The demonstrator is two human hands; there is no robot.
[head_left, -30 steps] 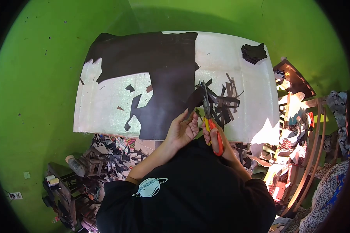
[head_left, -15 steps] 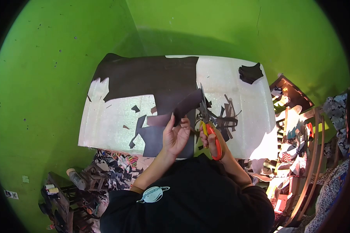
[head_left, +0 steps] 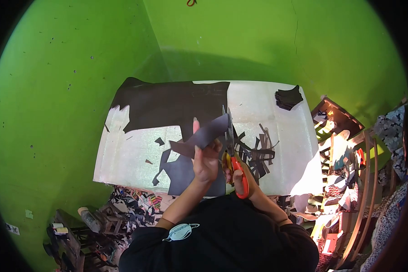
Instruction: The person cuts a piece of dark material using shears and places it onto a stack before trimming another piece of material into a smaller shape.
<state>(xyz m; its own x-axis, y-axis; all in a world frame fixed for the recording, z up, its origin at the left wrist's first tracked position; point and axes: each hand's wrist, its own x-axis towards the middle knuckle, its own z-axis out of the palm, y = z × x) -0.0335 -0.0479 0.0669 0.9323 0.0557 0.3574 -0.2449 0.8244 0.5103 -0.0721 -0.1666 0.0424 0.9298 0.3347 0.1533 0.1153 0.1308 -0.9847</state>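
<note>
My left hand (head_left: 206,164) pinches a dark, curved strip of sheet material (head_left: 201,136), perhaps leather, with one finger stretched up behind it. In my right hand (head_left: 235,173) is a pair of scissors (head_left: 231,143) with orange and yellow handles. Its blades point away from me, tips slightly apart, at the right end of the strip. Beneath my hands lies a large dark sheet (head_left: 167,106) with cut-out edges. Narrow dark offcuts (head_left: 258,156) are heaped just right of the scissors.
A small stack of dark cut pieces (head_left: 289,97) sits at the far right of the white table (head_left: 281,136). Fabric scraps (head_left: 133,204) lie below its front edge. A brown crate (head_left: 337,115) and wooden furniture (head_left: 365,199) stand on the right. Green walls (head_left: 240,36) rise behind.
The table appears lower in view. The strip has turned flatter toward the camera, and a left finger now sticks up behind it. The scissors have shifted left, their blade tips showing apart.
</note>
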